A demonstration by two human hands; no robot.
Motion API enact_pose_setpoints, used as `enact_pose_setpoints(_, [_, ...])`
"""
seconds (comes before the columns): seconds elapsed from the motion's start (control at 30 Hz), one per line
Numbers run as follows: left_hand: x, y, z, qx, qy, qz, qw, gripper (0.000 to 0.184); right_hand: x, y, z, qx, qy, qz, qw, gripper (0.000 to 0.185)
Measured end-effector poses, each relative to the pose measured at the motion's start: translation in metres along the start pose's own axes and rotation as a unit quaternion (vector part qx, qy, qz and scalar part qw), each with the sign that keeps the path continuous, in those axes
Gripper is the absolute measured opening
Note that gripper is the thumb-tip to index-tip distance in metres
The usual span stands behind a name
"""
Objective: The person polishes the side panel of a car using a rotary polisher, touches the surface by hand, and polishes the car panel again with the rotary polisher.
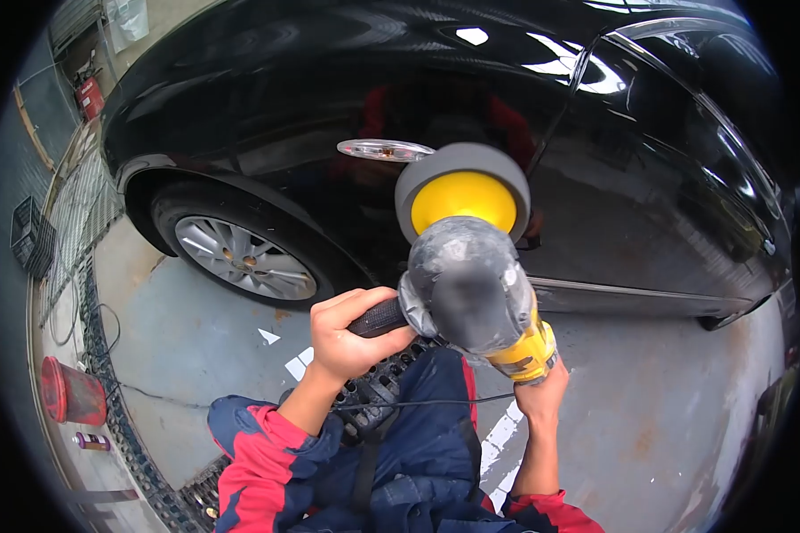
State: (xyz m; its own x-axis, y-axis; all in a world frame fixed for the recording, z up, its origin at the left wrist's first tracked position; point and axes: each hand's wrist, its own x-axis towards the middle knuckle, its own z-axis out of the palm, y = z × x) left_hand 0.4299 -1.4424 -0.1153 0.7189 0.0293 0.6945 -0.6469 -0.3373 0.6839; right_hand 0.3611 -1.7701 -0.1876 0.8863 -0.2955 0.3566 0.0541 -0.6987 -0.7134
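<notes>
A yellow and grey car polisher [471,284] is held in front of the black car's [329,98] front fender. Its round pad [462,191], dark grey around a yellow backing, faces the panel just right of the clear side marker lamp [384,150]; whether it touches the paint I cannot tell. My left hand [354,336] is wrapped round the black side handle [379,317]. Lower right, my right hand [542,391] grips the yellow body of the polisher, its fingers partly hidden behind the tool.
A power cord [436,402] crosses in front of my legs towards the left. The car's front wheel [244,258] stands left of the polisher. On the floor at left are a red bucket [73,391], a purple bottle [92,441] and a black crate [33,236].
</notes>
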Motion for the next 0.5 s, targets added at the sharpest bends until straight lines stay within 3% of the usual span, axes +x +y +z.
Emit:
enact_pose_setpoints(0.2, [-0.055, -0.027, -0.019, -0.019, -0.008, -0.144, 0.989, 0.039, -0.004, 0.015, 0.022, 0.004, -0.021, -0.064, 0.998, 0.047])
enact_pose_setpoints(0.27, [-0.066, -0.019, -0.046, 0.023, -0.078, -0.206, 0.975, 0.039, -0.008, 0.033, 0.041, -0.026, 0.0, -0.169, 0.985, 0.048])
enact_pose_setpoints(0.3, [-0.066, -0.007, -0.056, 0.02, -0.098, -0.192, 0.976, 0.04, -0.011, 0.031, 0.048, -0.042, 0.011, -0.211, 0.977, 0.05])
enact_pose_setpoints(0.33, [-0.082, -0.016, -0.071, 0.002, -0.158, -0.262, 0.952, 0.049, -0.019, 0.028, 0.053, -0.038, 0.022, -0.247, 0.968, 0.047])
enact_pose_setpoints(0.4, [-0.101, -0.019, -0.098, -0.114, -0.209, -0.27, 0.933, 0.06, -0.032, 0.023, 0.064, -0.029, -0.012, -0.269, 0.963, 0.038])
enact_pose_setpoints(0.47, [-0.133, -0.038, -0.123, -0.014, -0.369, -0.175, 0.913, 0.071, -0.043, 0.027, 0.081, -0.007, -0.036, -0.302, 0.953, 0.041])
enact_pose_setpoints(0.5, [-0.133, -0.019, -0.123, -0.028, -0.38, -0.236, 0.894, 0.072, -0.047, 0.029, 0.089, 0.013, -0.075, -0.29, 0.954, 0.042])
